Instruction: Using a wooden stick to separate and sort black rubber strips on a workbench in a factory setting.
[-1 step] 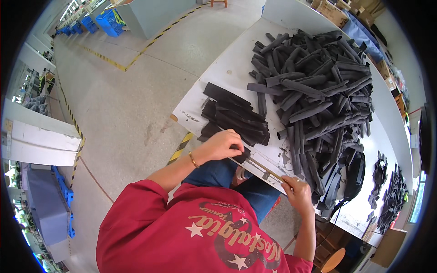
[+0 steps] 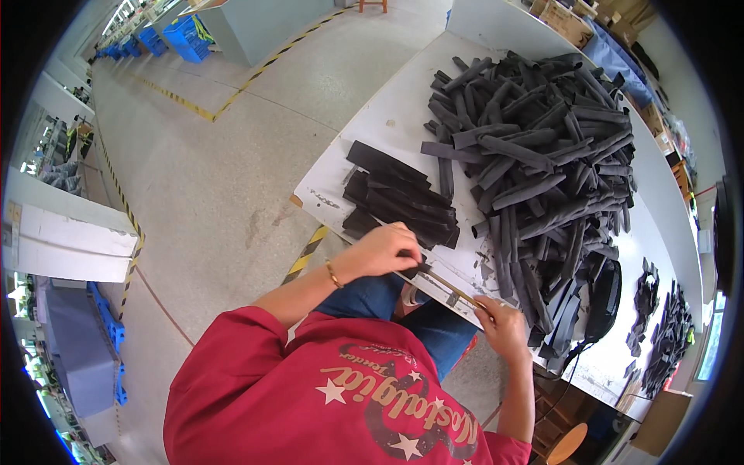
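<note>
At the near edge of the white table [image 2: 399, 74], my right hand [image 2: 505, 327] is closed on a thin brownish stick [image 2: 451, 287]. The stick slants up and left toward my left hand [image 2: 387, 249]. My left fingers are pinched together on a small dark fabric piece [image 2: 418, 269] at the stick's far end; the fingers hide most of it. Just beyond my left hand lies a stack of flat black fabric strips [image 2: 399, 194]. A large heap of dark grey fabric tubes [image 2: 535, 132] covers the table farther right.
A black rounded case [image 2: 604, 301] with a cable lies right of my right hand, beside more black strips [image 2: 562, 318]. Smaller dark piles [image 2: 673, 341] sit at the far right. A raised panel [image 2: 496, 27] borders the table's back. A wooden stool [image 2: 570, 443] stands below.
My left hand has shifted slightly right, and less of the dark piece shows beneath it. My right hand has moved slightly up and left with the stick.
</note>
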Demonstrator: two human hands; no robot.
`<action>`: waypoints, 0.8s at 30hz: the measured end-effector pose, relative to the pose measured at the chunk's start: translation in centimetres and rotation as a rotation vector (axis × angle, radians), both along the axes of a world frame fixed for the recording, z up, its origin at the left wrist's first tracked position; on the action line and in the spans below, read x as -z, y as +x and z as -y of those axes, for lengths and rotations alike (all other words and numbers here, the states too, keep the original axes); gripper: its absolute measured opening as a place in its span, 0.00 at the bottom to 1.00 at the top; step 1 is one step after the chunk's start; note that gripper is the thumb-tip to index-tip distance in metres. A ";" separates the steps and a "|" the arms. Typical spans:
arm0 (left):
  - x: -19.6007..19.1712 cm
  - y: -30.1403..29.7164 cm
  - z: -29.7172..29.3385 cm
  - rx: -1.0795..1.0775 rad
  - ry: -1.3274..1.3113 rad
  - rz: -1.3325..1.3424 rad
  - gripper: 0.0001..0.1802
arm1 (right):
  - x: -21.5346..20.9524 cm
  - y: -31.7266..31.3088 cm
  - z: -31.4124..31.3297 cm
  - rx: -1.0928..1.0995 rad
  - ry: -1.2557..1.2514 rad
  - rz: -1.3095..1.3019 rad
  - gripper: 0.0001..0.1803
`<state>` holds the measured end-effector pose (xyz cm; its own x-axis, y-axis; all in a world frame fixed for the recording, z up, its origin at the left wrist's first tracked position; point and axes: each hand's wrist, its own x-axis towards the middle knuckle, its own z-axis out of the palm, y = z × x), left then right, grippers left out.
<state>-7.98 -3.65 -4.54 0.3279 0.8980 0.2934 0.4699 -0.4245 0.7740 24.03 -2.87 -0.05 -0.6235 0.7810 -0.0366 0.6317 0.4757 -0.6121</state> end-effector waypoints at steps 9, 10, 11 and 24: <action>-5.8 2.1 1.6 -0.693 0.412 0.408 0.15 | 6.1 -7.0 2.3 0.224 -0.689 -0.522 0.16; -4.8 1.1 1.2 -0.837 0.285 0.734 0.16 | 6.0 -7.4 2.5 0.241 -0.740 -0.537 0.16; -3.1 0.4 0.9 -0.682 0.000 1.126 0.19 | 5.7 -8.3 2.8 0.229 -0.740 -0.534 0.16; 0.5 3.6 0.2 -0.423 -0.649 1.843 0.09 | 8.1 -13.7 7.4 0.383 -0.365 -0.576 0.09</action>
